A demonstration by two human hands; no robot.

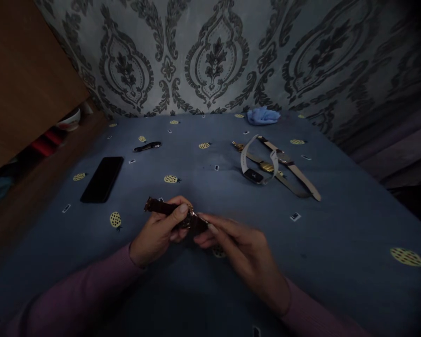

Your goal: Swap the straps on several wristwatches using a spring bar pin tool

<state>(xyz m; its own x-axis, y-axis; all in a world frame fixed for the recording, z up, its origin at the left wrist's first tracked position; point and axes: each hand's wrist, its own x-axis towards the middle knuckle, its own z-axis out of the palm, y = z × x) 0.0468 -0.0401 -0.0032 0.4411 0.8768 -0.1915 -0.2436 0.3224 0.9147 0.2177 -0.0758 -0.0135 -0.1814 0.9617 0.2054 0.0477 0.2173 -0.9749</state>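
My left hand (161, 234) is closed around a wristwatch (186, 221) with a dark brown strap (159, 206). One strap end sticks out to the left past the fingers, and the thumb presses on the strap beside the case. My right hand (245, 245) is closed in a pinch at the right side of the watch case. Between its thumb and index finger is a thin, shiny piece (203, 219), touching or very near the case; its exact kind is too small and dark to tell. Both hands are just above the tablecloth, near the middle.
On the blue pineapple-print tablecloth (196, 164), a black smartphone (102, 179) and a slim black object with silver parts (147, 146) lie left. Right are a white-banded smartwatch (253, 176), a gold-coloured watch (266, 166), a light-strapped watch (284, 157) and a crumpled blue cloth (263, 115).
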